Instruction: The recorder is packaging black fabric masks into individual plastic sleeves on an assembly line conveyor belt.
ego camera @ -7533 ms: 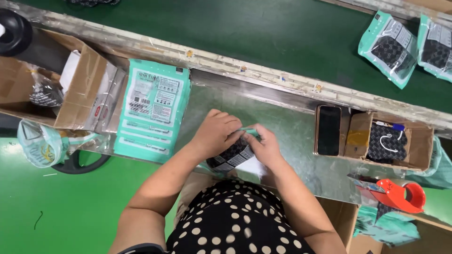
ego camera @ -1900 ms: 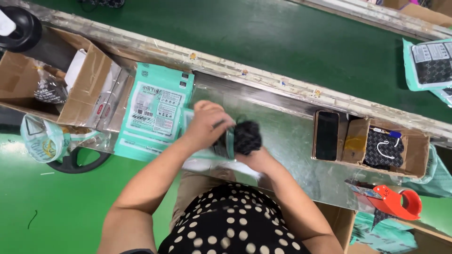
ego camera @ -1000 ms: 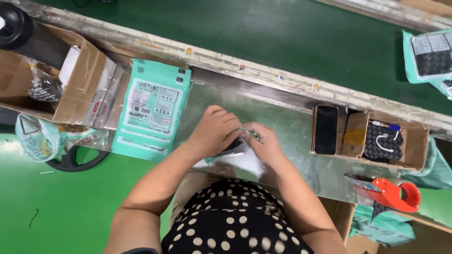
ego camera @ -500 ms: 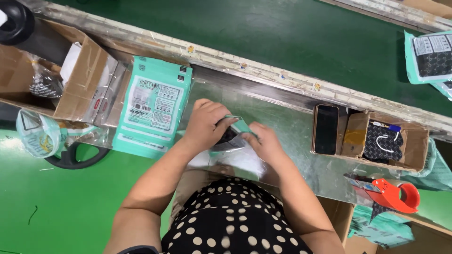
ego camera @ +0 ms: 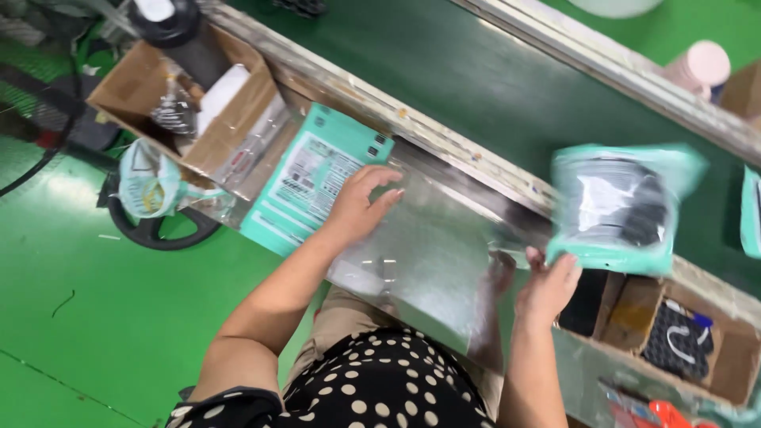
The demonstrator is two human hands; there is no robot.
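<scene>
My left hand (ego camera: 361,204) lies flat, fingers apart, on the right edge of a stack of flat teal packaging bags (ego camera: 305,178) on the shiny metal worktop (ego camera: 432,254). My right hand (ego camera: 548,287) is raised with its fingers spread just under the lower left corner of a filled teal bag (ego camera: 620,208). That bag is blurred and shows dark contents through its clear window. It hangs over the near edge of the green conveyor belt (ego camera: 444,71), and no finger closes around it.
A cardboard box (ego camera: 186,103) with small packed parts stands at the far left, and a clear bag (ego camera: 151,186) hangs beside it. A second box (ego camera: 674,337) at the right holds black items. A red tape dispenser (ego camera: 662,414) sits at the bottom right. Another teal bag (ego camera: 751,214) lies at the right edge.
Both hands were together at the worktop's middle, working a dark item into a teal bag. Now the right hand has swung right and the filled bag is off it; the left hand has moved to the stack.
</scene>
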